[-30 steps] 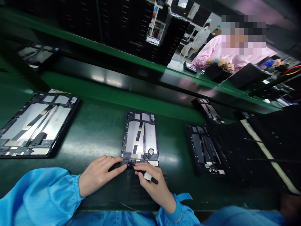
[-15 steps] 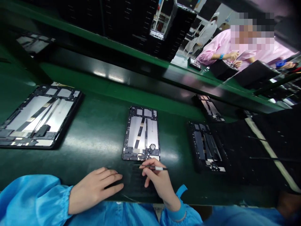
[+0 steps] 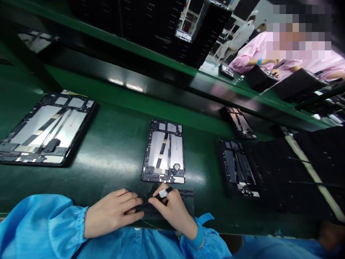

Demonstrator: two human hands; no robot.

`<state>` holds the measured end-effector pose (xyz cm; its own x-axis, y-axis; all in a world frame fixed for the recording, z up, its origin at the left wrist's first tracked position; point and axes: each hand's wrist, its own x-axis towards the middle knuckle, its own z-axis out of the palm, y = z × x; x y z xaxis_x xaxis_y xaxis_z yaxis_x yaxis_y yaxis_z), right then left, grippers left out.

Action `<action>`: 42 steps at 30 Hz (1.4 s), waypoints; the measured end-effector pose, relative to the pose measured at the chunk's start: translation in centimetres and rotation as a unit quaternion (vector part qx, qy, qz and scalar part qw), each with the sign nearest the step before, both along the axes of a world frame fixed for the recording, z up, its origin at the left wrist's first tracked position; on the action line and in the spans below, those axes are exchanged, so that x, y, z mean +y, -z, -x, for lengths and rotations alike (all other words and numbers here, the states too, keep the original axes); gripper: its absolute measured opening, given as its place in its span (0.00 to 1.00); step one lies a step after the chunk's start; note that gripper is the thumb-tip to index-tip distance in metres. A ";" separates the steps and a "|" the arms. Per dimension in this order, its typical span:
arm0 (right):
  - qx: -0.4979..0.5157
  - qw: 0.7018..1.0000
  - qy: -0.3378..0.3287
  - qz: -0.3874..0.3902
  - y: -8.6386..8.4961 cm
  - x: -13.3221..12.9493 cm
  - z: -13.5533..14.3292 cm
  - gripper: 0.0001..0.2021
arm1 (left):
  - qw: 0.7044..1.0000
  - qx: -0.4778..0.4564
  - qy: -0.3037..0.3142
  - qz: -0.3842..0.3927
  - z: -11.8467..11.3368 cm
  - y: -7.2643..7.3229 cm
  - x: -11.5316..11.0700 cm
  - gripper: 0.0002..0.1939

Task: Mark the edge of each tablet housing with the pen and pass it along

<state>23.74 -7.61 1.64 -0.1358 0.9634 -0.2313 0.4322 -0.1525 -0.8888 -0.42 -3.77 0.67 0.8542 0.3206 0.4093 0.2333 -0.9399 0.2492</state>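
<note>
Both hands have left the central tablet (image 3: 176,144) for the dark sheet (image 3: 187,201) before it: the right hand (image 3: 175,208) pinches a white-wrapped tool (image 3: 163,193), the left hand (image 3: 114,213) rests loosely spread; work now seems sheet-side.

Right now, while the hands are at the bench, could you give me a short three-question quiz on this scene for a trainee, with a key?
1. Which hand holds the pen-like tool?
2. Relative to the left hand, the opened device in the centre lies: A, beneath it; B, gripped in it; C, farther from the person.
3. True or false: a dark strip runs slantwise across that device's silver panel.

Key: 1, the right hand; 2, C; 3, true.
</note>
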 end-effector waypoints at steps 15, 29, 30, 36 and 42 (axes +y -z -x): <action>0.183 0.979 0.077 0.045 -2.2 4.2 -2.2 0.18 | 0.999 -0.015 -0.017 0.036 -0.1 -0.1 1.4 0.16; 0.145 0.981 -0.016 0.132 -1.5 9.5 -1.8 0.25 | 0.996 -0.044 -0.078 -0.024 -0.5 1.3 4.4 0.15; 0.144 0.981 -0.017 0.132 -1.6 9.5 -1.7 0.25 | 0.996 -0.045 -0.079 -0.022 -0.5 1.4 4.4 0.14; 0.135 0.981 -0.018 0.135 -1.6 9.5 -1.7 0.24 | 0.995 -0.047 -0.083 -0.019 -0.6 1.3 4.5 0.14; 0.123 0.984 -0.016 0.130 -1.5 9.4 -1.7 0.23 | 0.995 -0.049 -0.083 -0.018 -0.6 1.3 4.4 0.14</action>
<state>25.40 1.81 3.16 -0.2484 0.8703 -0.4252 0.2165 -0.3780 -0.9001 0.17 0.60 -0.65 0.7459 0.4377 0.5021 0.3628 -0.8991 0.2450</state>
